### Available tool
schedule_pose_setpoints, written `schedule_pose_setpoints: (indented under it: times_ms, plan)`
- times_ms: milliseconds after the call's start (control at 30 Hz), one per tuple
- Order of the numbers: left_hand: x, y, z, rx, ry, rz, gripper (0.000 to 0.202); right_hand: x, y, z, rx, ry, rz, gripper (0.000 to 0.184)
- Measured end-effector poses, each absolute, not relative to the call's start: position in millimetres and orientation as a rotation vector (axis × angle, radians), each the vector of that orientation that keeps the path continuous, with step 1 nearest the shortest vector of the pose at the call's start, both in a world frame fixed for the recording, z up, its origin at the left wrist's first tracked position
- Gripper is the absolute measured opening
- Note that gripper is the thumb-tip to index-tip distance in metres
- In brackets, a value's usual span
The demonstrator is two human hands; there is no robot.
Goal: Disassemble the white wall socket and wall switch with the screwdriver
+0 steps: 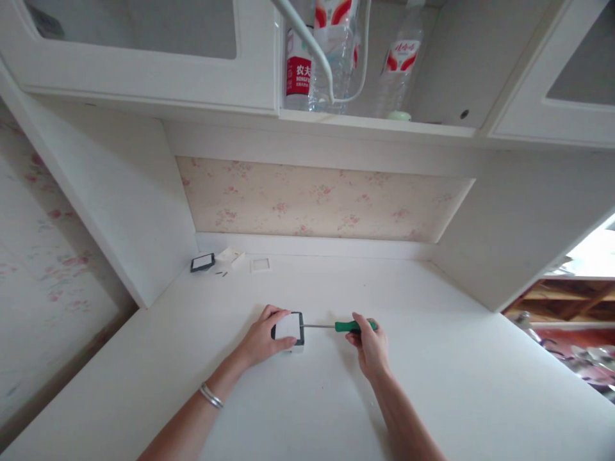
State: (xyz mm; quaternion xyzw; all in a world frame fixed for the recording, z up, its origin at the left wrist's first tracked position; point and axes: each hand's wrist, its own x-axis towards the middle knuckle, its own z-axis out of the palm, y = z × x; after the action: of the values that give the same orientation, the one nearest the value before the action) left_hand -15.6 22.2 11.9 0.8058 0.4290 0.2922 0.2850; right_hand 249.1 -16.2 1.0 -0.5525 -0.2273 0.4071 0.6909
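Observation:
My left hand [268, 338] grips a small square block, which looks like a wall switch [289, 326], by its left side. Its face is white with a dark grey border, and a paler base shows under the near edge. Closed around a green handle, my right hand [369, 342] holds a screwdriver [342, 326] level, pointing left. The thin metal shaft reaches the dark right edge of the switch. Whether the tip is inside a slot or only touching the edge is too small to tell.
On the white desk [317, 403], a second dark-framed piece [202, 262], a whitish box-like part [230, 257], a pale square frame [261, 264] and tiny dark bits lie at the back left. Bottles [401, 61] stand in the cabinet overhead, near a hanging white cable [314, 46].

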Motion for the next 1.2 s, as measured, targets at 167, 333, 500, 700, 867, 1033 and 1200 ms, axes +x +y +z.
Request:
schedule_pose_setpoints:
  times_ms: [167,333,500,700,867,1033,1200]
  plan:
    - [-16,22,12,2.161,1.152,0.777,0.058,250,-16,-6,-1.261,-0.439,0.953,0.029]
    - [-17,24,10,2.154,1.150,0.770,0.058,248,-19,-1,-1.283,-0.454,0.931,0.033]
    - [-20,26,15,2.127,1.105,0.717,0.060,243,-28,42,-1.285,-0.838,0.774,0.033]
    - [-19,24,22,2.162,1.052,0.644,0.059,232,-25,121,-1.238,-1.678,0.690,0.018]
    - [-17,26,20,2.182,1.089,0.643,0.063,233,5,130,-1.301,-1.559,0.889,0.024]
    - [-20,28,19,2.183,1.074,0.653,0.063,246,15,108,-1.326,-1.366,0.982,0.029]
    - [-20,29,18,2.168,1.062,0.653,0.064,260,3,81,-1.323,-1.126,1.051,0.034]
